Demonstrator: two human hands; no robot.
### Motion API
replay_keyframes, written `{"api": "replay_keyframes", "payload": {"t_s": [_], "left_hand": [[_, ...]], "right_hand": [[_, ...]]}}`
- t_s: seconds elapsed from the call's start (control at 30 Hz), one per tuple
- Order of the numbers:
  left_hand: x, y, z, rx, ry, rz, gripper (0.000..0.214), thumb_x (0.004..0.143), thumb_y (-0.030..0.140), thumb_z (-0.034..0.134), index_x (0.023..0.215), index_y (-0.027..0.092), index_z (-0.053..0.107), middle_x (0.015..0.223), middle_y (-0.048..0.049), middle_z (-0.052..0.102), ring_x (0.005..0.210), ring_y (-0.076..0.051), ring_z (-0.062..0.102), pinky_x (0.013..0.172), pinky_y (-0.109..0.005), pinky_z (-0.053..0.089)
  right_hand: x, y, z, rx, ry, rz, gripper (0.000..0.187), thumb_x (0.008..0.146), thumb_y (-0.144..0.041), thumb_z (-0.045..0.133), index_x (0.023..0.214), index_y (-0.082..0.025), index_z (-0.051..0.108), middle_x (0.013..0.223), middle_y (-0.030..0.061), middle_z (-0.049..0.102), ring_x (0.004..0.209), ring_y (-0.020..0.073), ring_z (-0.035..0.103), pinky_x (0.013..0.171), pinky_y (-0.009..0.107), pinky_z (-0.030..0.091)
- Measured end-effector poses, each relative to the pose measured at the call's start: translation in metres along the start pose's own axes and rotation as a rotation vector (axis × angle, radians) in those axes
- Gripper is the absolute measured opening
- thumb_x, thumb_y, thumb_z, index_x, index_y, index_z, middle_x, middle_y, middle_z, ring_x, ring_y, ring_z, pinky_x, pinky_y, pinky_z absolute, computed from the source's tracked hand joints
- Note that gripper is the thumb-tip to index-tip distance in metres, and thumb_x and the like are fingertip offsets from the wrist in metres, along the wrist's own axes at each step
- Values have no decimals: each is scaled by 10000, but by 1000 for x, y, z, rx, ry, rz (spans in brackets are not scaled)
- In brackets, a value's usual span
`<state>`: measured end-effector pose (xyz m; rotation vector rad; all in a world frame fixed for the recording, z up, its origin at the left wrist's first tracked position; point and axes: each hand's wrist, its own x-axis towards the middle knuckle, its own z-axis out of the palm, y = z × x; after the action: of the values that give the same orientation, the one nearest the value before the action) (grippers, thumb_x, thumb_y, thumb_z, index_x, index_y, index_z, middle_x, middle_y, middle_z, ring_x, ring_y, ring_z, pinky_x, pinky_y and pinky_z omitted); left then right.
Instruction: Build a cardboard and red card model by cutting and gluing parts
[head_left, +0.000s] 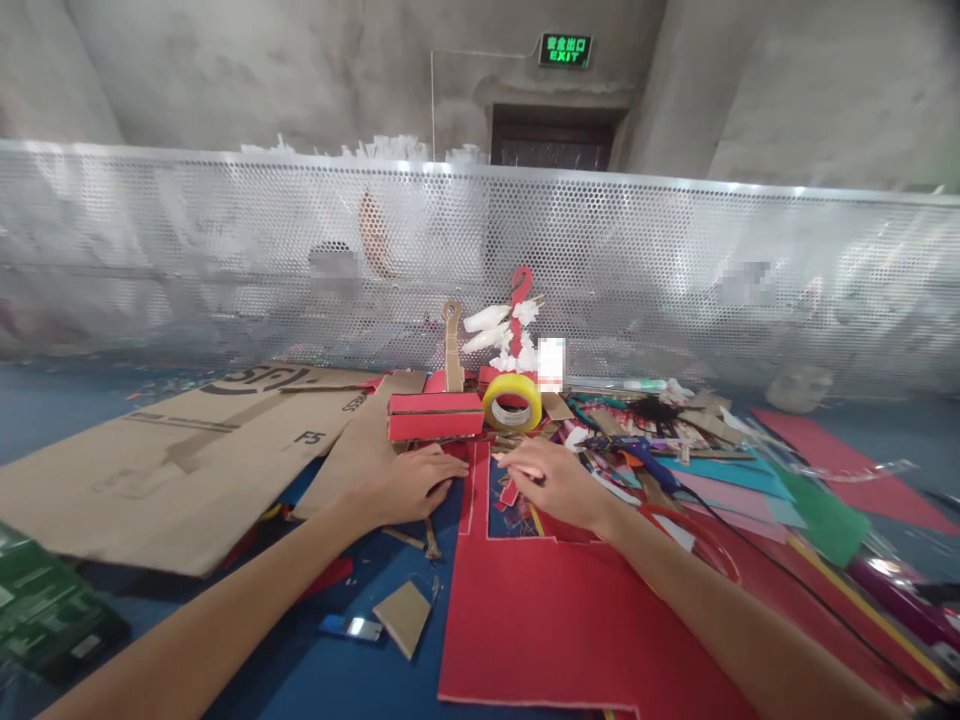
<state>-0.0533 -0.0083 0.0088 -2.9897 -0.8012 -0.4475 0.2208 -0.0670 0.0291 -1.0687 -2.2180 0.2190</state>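
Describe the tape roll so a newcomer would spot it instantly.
Start at the perforated metal screen across the back. In front of its middle, right of the red cardboard box, stands the tape roll. It is the only yellow ring, upright on its edge.
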Motion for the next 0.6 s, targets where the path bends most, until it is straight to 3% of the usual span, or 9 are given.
{"api": "replay_keyframes", "payload": {"t_s": [0.1,0.2,0.37,0.6], "left_hand": [[0,-1,2,-6,17,-24,416,885,149,476,1255,245,640,1262,-49,688,1098,-225,611,967,-368,479],[0,-3,4,-6,26,-74,405,882,141,476,1240,238,637,1244,-54,691,1117,-228,614,994,-381,469],[3,5,2,-27,51,-203,342,922,212,466,1218,218,636,1237,-76,687,1152,-250,607,1025,-413,457],[10,15,2,-95,76,-311,399,893,275,522,1279,192,579,1228,-111,682,1063,-265,643,933,-418,516]], "right_hand": [[-2,4,-1,-268,-78,-74,254,929,-145,471,1068,-196,679,1001,81,680,978,216,599,883,326,447],[-2,1,-1,-384,-198,-100,200,909,-138,508,1017,-194,667,1015,79,676,983,222,577,826,306,440],[-4,-9,0,-408,-334,-143,190,875,-120,517,970,-203,659,1007,71,676,946,220,582,780,301,433],[-4,-9,5,-354,-342,-139,198,899,-202,502,923,-210,699,975,69,664,930,220,595,763,303,435]]}}
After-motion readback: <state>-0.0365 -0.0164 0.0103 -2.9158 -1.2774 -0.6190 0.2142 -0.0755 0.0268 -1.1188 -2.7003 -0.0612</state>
